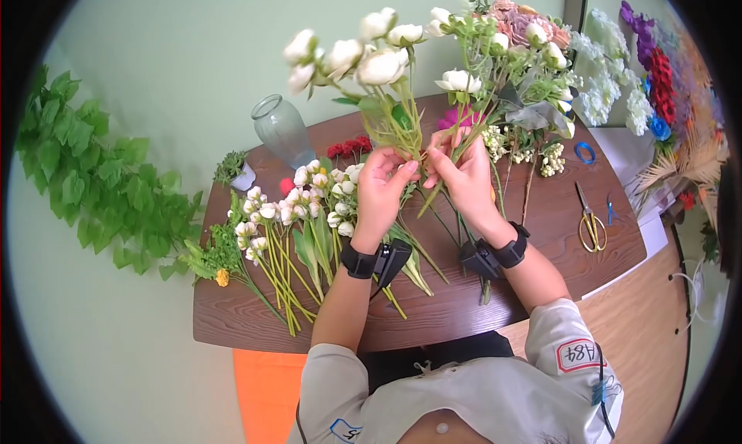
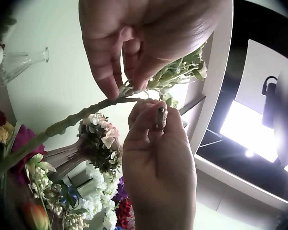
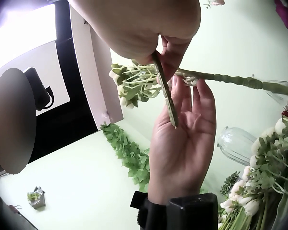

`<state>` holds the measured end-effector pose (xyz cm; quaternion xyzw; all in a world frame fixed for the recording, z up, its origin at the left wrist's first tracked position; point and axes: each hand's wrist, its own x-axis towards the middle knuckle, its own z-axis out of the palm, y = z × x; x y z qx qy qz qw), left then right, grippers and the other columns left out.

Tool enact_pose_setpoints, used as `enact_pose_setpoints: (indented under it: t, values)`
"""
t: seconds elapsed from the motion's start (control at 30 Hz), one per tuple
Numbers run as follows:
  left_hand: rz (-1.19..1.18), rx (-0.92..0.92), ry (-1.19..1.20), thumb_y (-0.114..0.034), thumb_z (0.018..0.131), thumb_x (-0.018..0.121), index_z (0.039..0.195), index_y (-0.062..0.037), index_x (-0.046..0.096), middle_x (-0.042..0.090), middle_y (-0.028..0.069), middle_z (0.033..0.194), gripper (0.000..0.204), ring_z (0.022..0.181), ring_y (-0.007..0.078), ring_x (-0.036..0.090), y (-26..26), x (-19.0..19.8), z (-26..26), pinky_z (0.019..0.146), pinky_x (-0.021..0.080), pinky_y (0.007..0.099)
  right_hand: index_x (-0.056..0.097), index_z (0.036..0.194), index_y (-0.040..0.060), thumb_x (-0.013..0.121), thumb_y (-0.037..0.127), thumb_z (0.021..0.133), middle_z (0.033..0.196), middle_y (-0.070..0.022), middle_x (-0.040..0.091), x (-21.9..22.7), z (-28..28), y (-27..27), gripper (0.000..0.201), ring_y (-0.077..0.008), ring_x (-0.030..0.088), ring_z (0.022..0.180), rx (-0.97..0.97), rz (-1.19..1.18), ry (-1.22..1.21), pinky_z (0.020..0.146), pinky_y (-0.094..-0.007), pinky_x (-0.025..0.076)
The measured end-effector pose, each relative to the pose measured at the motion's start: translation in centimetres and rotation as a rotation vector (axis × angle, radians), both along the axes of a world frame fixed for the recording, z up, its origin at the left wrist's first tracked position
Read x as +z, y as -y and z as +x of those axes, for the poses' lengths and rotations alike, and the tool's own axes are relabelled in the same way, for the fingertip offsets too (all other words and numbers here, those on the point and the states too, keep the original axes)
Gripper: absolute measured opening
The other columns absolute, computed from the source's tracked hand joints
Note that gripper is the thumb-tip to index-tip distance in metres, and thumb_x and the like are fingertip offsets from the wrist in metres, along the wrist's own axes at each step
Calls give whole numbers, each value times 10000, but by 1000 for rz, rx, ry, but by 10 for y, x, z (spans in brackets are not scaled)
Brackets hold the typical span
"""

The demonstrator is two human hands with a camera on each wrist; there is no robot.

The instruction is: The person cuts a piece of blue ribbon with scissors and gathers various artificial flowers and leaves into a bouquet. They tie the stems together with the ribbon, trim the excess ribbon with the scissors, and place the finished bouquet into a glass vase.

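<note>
Upright white flowers (image 1: pixel 382 65) rise above both hands. My left hand (image 1: pixel 380 189) pinches their green stems between thumb and fingers; in the left wrist view, the left hand (image 2: pixel 151 33) grips thin stems where a thick stem (image 2: pixel 74 120) meets them. Close beside it, my right hand (image 1: pixel 464 177) pinches a short green stem, its end pointing down and left. The right wrist view has this stem (image 3: pixel 167 93) in the right hand (image 3: pixel 144 28), with the left hand (image 3: pixel 182 143) touching near the thick stem (image 3: pixel 240 80). Fingers overlap, hiding the exact join.
White flowers (image 1: pixel 290 208) with long stems lie across the left of the brown table (image 1: pixel 456 320). A glass vase (image 1: pixel 282 131) stands behind them. Scissors (image 1: pixel 591 227) and a blue tape ring (image 1: pixel 585 153) lie at right. More flowers (image 1: pixel 522 19) stand behind the right hand.
</note>
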<state>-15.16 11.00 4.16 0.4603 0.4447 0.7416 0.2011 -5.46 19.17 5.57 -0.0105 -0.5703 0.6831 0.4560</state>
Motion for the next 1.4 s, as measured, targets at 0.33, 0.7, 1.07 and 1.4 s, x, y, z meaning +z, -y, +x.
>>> enact_pose_setpoints:
  t: [0.33, 0.7, 1.07, 1.4]
  values:
    - [12, -26, -19, 34, 776, 501, 977, 4, 446, 538, 72, 909, 210, 844, 122, 519, 3, 6, 5, 665, 461, 231, 426, 992, -15, 535, 3, 767, 754, -42, 512, 6, 6, 3, 251, -90, 524, 534, 50, 75, 82, 454, -190, 443]
    - [50, -96, 75, -30, 798, 495, 1052, -13, 387, 509, 77, 957, 276, 878, 128, 497, 9, 18, 15, 695, 456, 245, 489, 846, -16, 573, 43, 756, 694, -17, 514, 0, 6, 2, 136, -76, 528, 508, 7, 121, 159, 428, -188, 437]
    - [46, -60, 86, -46, 828, 465, 1066, -15, 365, 496, 90, 1009, 260, 899, 131, 484, 3, 7, 9, 773, 394, 255, 502, 894, -19, 579, 43, 746, 727, -30, 511, -7, -2, 2, 178, -80, 534, 547, -106, 206, 182, 445, -191, 451]
    - [39, -44, 30, -37, 831, 437, 1172, -51, 287, 451, 97, 1105, 373, 985, 176, 490, 2, 2, -8, 748, 445, 263, 474, 1019, 0, 558, 64, 774, 732, -25, 507, 8, 7, -6, 267, -64, 493, 517, -50, 114, 198, 433, -186, 423]
